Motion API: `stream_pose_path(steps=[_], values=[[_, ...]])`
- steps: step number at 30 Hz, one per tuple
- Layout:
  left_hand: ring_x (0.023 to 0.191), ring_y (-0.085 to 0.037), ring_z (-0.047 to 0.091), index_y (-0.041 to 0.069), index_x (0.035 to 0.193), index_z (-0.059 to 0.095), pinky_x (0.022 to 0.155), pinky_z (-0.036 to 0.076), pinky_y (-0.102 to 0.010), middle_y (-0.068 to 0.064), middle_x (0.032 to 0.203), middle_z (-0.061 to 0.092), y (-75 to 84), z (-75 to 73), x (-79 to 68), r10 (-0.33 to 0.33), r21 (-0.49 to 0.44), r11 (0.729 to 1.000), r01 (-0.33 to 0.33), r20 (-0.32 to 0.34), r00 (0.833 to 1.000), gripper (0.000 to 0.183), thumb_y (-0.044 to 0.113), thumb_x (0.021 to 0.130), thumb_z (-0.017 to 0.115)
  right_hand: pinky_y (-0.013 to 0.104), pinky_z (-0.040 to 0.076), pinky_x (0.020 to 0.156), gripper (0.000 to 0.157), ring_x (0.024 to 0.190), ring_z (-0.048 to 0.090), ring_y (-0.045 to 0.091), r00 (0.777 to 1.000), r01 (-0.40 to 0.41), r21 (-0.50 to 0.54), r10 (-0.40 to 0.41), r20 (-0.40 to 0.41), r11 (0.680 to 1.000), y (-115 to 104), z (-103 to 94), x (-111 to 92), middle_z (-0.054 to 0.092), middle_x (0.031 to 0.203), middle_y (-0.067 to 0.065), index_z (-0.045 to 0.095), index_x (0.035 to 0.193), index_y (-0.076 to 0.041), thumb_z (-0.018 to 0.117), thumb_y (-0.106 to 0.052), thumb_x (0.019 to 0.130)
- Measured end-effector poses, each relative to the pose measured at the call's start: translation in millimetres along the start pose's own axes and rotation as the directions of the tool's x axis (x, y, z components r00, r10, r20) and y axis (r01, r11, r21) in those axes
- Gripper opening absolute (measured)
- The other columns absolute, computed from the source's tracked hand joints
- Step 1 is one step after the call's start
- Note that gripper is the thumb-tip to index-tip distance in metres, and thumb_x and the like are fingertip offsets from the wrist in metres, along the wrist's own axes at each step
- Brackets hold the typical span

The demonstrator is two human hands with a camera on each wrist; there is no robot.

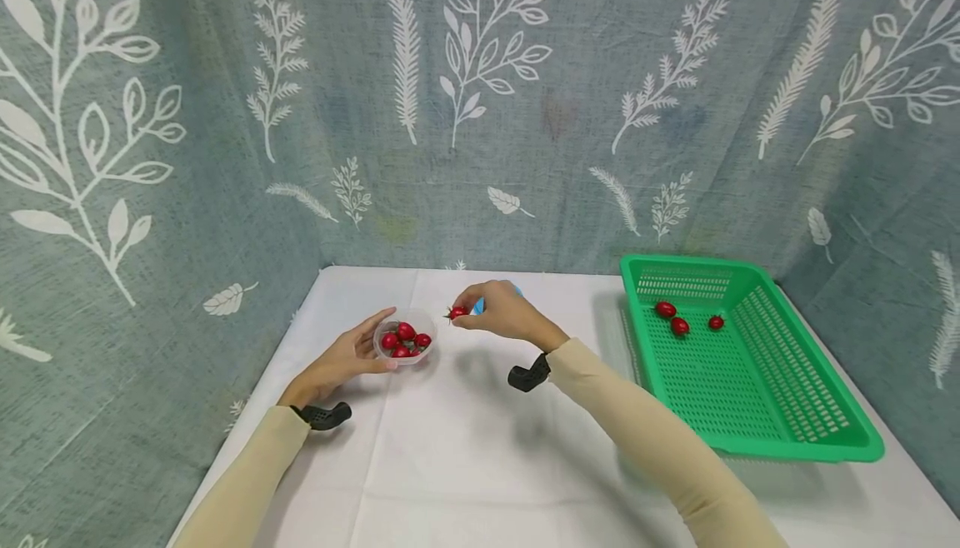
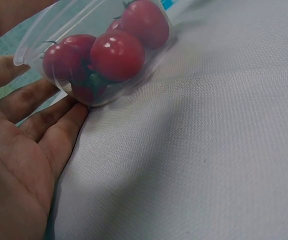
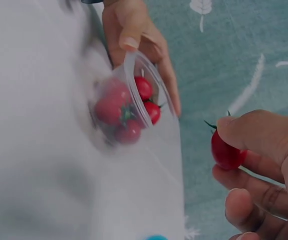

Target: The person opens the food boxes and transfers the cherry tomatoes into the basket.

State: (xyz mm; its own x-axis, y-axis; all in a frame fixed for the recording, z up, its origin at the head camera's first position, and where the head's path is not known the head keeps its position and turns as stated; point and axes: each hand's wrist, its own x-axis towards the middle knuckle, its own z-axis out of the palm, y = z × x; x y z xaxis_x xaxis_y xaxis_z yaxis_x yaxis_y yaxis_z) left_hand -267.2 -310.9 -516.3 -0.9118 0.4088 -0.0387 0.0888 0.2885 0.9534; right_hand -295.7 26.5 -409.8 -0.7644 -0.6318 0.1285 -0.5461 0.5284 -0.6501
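Observation:
My left hand (image 1: 348, 356) holds a clear plastic cup (image 1: 422, 322) on the white table, its thumb at the near side of the rim and its fingers round the far side. Inside sit several red cherry tomatoes (image 2: 117, 56), some with green stems. Just right of the cup, above the cloth, my right hand (image 1: 501, 311) pinches a single cherry tomato (image 3: 227, 151) between thumb and fingertips. Green sepals stick out at that tomato's end, toward the cup. Part of a blue object (image 1: 478, 306) shows behind the right hand, mostly hidden.
On the right of the table stands a green plastic basket (image 1: 795, 450) with slotted walls. Three cherry tomatoes (image 1: 679, 326) lie near its far left corner. A grey-green curtain (image 1: 570, 115) with white leaf prints closes off the back and sides of the white-covered table (image 1: 450, 465).

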Motion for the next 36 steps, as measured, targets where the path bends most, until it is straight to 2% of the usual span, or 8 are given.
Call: stream_pose_path(steps=[13,18,24,29,36], values=[[0.156,-0.038,0.013,0.031,0.165,0.024,0.122,0.021,-0.059,-0.003,0.171,0.016,-0.6,-0.1,-2.9,0.003,0.011,1.000,-0.003,-0.004,1.000,0.098,0.022,0.089,0.084,0.031,0.053,0.067,0.014,0.067,0.060,0.015,0.995,-0.029,0.011,0.030,-0.097,1.000,17,-29.2,-28,0.072,0.093,-0.008,0.077,0.103,-0.021,0.079,-0.031,0.093],[0.156,-0.039,0.012,0.032,0.165,0.024,0.122,0.019,-0.061,-0.005,0.171,0.015,-1.2,1.0,-2.7,0.010,0.007,1.000,-0.010,0.003,1.000,0.097,0.022,0.089,0.083,0.033,0.052,0.062,0.016,0.065,0.058,0.018,0.992,-0.052,0.003,0.052,-0.116,0.999,23,-40.5,-39,0.072,0.095,-0.007,0.078,0.103,-0.020,0.079,-0.032,0.093],[0.156,-0.035,0.013,0.033,0.164,0.026,0.123,0.020,-0.059,0.001,0.170,0.017,-1.0,1.3,-2.0,0.001,0.001,1.000,-0.001,-0.004,1.000,0.097,0.022,0.088,0.084,0.035,0.052,0.062,0.015,0.072,0.060,0.021,0.989,-0.073,-0.017,0.071,-0.129,0.997,32,-54.9,-53,0.072,0.096,-0.008,0.079,0.105,-0.023,0.077,-0.034,0.095],[0.157,-0.034,0.012,0.032,0.165,0.024,0.122,0.019,-0.060,0.000,0.171,0.016,-0.9,1.2,-1.7,0.015,-0.001,1.000,-0.015,0.004,1.000,0.097,0.021,0.089,0.084,0.037,0.052,0.063,0.016,0.076,0.060,0.025,0.984,-0.100,-0.028,0.095,-0.153,0.995,38,-67.7,-66,0.072,0.097,-0.005,0.079,0.106,-0.022,0.077,-0.033,0.095],[0.157,-0.032,0.010,0.033,0.165,0.023,0.123,0.019,-0.060,0.003,0.170,0.015,0.2,1.0,-1.6,0.012,-0.019,1.000,-0.012,0.011,1.000,0.098,0.020,0.089,0.084,0.036,0.051,0.060,0.018,0.073,0.058,0.021,0.971,-0.135,-0.064,0.119,-0.207,0.989,51,-81.3,-83,0.072,0.096,-0.003,0.079,0.106,-0.019,0.078,-0.033,0.094]])
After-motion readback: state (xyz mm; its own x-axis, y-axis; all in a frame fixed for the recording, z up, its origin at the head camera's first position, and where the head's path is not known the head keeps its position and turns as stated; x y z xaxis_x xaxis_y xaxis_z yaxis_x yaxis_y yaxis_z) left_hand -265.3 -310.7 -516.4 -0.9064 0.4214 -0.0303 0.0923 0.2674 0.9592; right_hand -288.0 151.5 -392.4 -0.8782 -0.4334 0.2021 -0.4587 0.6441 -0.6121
